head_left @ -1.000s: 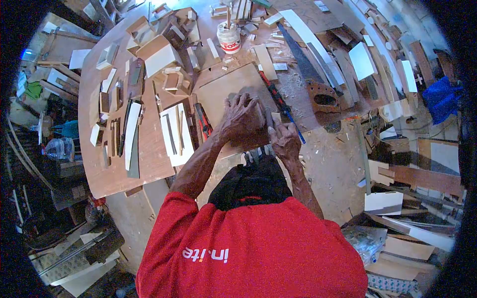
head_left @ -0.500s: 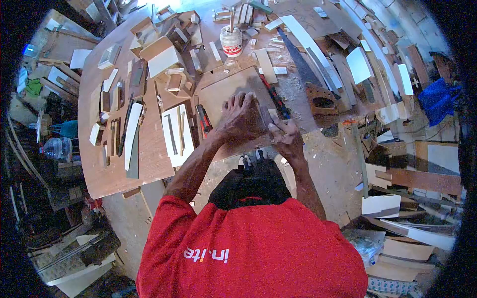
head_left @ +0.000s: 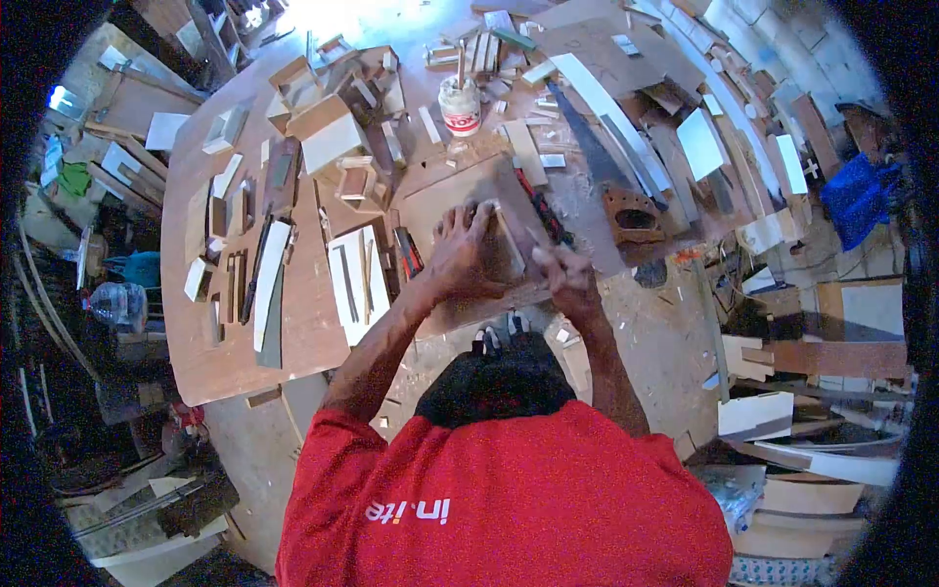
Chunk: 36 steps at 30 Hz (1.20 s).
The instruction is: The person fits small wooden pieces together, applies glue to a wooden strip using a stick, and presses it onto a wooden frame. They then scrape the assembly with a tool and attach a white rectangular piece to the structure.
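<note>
My left hand [head_left: 464, 252] presses down on a small wooden piece [head_left: 507, 240], with its fingers stretched forward and apart. Beneath it lies a flat brown board [head_left: 430, 199] at the table's front edge. Just right of that piece, my right hand [head_left: 567, 272] is closed and blurred by motion; what its fingers hold is hidden. A red-and-black tool [head_left: 544, 207] rests along the board's right side. Left of the board lies another red-and-black handled tool [head_left: 408, 252].
A white jar [head_left: 460, 110] with a brush stands behind the board. To the right lies a handsaw [head_left: 626, 210]. Wooden box pieces [head_left: 333, 139] and white strips [head_left: 272, 284] cover the left side of the table [head_left: 210, 367]. Scrap boards [head_left: 861, 313] are stacked at right.
My right hand has shifted slightly down and right, away from the wooden piece, and a greyish object seen at its fingers earlier no longer shows clearly. My left hand keeps its place on the piece.
</note>
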{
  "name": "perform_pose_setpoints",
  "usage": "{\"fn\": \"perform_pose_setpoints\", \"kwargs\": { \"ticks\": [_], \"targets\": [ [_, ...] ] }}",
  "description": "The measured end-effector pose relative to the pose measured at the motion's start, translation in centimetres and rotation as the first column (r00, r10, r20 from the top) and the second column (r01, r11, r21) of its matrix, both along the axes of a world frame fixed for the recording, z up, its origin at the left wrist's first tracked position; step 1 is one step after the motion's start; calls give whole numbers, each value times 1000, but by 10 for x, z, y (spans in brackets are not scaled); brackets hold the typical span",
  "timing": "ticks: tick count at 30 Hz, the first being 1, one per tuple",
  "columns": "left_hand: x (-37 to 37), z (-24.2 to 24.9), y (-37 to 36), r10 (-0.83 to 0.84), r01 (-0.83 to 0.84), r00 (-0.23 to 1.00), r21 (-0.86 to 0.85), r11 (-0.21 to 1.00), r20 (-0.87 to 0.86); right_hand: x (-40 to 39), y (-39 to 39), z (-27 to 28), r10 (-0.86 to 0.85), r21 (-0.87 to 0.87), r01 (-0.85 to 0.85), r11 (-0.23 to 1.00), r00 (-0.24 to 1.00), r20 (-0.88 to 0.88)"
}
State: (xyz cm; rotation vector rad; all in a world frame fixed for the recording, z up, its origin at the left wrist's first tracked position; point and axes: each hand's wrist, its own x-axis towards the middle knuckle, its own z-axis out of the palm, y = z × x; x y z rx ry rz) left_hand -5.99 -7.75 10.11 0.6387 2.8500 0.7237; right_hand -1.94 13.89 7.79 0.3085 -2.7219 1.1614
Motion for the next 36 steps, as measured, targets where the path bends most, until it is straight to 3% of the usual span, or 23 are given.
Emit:
{"fn": "perform_pose_setpoints", "kwargs": {
  "ticks": [1,2,3,4,6,7,8,9,10,12,14,15,17,20,24,26,28,29,30,32,33,34,36],
  "targets": [
    [3,0,0,6,-6,1000,-2,1000,-1,10,-1,13,-7,-238,82,968,955,298],
    [5,7,2,4,-4,1000,-4,1000,-11,12,-4,22,57,-429,228,874,829,556],
    [11,16,7,-21,22,1000,32,999,-18,6,-6,15,-11,-386,125,914,959,283],
    [16,21,11,-49,51,999,71,996,-23,-4,-3,9,-22,-384,135,913,958,285],
    [13,11,9,-37,39,999,74,996,-34,-23,2,-8,88,-181,-49,982,972,217],
    [4,3,2,-45,51,996,93,994,-72,-21,0,-38,47,-97,-64,993,984,-174],
    [-1,-2,-2,-48,59,994,116,991,-102,-20,-5,-20,52,-98,-71,993,981,-185],
    [1,-2,-3,-39,50,994,114,992,-102,-15,-13,12,-5,-353,64,933,986,166],
    [1,-3,-3,-24,34,993,81,996,-118,-13,-19,30,28,-522,275,808,866,499],
    [4,8,1,-15,22,992,53,998,-124,-27,-17,19,42,-503,180,845,916,399],
    [-3,26,-4,45,-41,998,80,996,-48,-33,-16,17,34,-183,25,983,950,310],
    [-5,25,-8,52,-48,997,78,996,-53,-28,-16,13,42,-185,16,983,952,305],
    [-10,25,-15,52,-54,995,23,998,80,-12,-17,7,93,-487,193,852,859,503],
    [-10,27,-12,89,-94,994,85,992,65,-35,-19,15,26,-377,164,912,892,452],
    [-16,21,-19,71,-70,997,41,997,-27,-14,-16,15,46,-423,163,891,896,441],
    [-15,19,-14,40,-39,999,70,997,-12,-29,-14,13,20,-360,185,914,868,497],
    [-14,19,-6,61,-62,998,102,993,13,-61,-17,2,88,-542,266,797,837,541],
    [-18,22,-8,62,-62,998,96,993,1,-69,-16,4,0,-439,332,835,798,603],
    [-22,24,-11,74,-75,997,133,988,18,-72,-13,7,3,-446,327,833,804,595],
    [-26,24,-15,92,-98,995,173,980,42,-62,-6,16,-55,-515,336,789,873,485],
    [-28,23,-17,108,-119,992,219,968,62,-54,-9,29,-46,-586,238,774,945,323],
    [-29,22,-19,125,-142,989,265,954,82,-48,-9,30,-41,-584,235,777,945,326],
    [-35,10,-22,134,-149,988,284,947,71,-39,-10,31,-31,-566,101,818,991,131]
  ]
}}
